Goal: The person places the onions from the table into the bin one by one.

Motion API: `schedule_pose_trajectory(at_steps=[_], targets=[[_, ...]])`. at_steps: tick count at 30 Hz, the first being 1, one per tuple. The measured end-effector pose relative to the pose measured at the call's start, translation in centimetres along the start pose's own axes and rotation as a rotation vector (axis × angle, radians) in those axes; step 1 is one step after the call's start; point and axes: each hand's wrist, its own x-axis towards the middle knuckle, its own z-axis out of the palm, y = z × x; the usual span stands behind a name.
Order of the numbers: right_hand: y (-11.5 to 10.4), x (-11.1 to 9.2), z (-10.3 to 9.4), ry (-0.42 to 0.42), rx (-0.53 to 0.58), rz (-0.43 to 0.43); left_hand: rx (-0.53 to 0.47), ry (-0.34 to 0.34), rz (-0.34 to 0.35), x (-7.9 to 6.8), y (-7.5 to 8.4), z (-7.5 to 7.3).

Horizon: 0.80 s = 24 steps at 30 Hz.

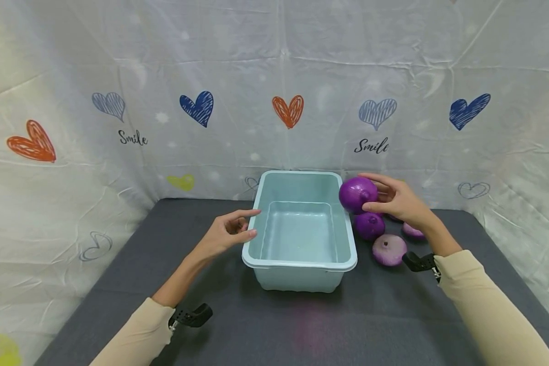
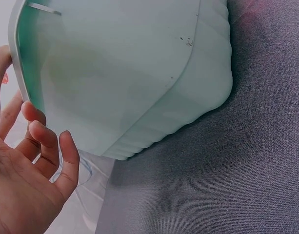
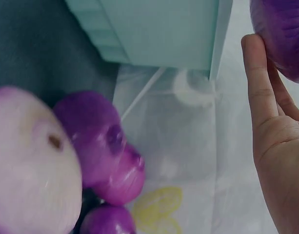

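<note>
Sleeves, two: the left sleeve (image 1: 134,333) and right sleeve (image 1: 494,305), both of plain cream cloth, running long and ending near the wrists. Wristbands, two: the left black wristband (image 1: 195,315) and right black wristband (image 1: 417,262), each carrying a small silvery fitting. Hands, two: left hand (image 1: 229,231) and right hand (image 1: 395,201), both going bare.

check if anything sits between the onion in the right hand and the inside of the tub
Nothing visible except the right rim of the tub; the right hand holds the onion beside it, apparently above rim level.
</note>
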Motion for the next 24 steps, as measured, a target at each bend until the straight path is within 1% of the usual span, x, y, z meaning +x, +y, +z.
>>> schedule_pose_trajectory(at_steps=[9, 12, 16, 21, 24], targets=[[-0.5, 2.0, 1.8, -0.065, 0.021, -0.069, 0.008, 0.01, -0.025, -0.1, 0.2, 0.0], [-0.9, 2.5, 2.5, -0.083, 0.025, -0.073, 0.012, 0.015, -0.034, -0.3, 0.3, 0.1], [-1.2, 3.2, 3.3, -0.108, 0.028, -0.072, 0.011, 0.014, -0.025, -0.3, 0.2, 0.0], [-1.2, 3.8, 3.7, -0.126, 0.009, -0.077, 0.007, 0.004, -0.007, -0.2, 0.0, 0.0], [-1.1, 3.7, 3.7, -0.144, 0.044, -0.072, 0.005, 0.007, -0.012, -0.2, 0.1, 0.0]])
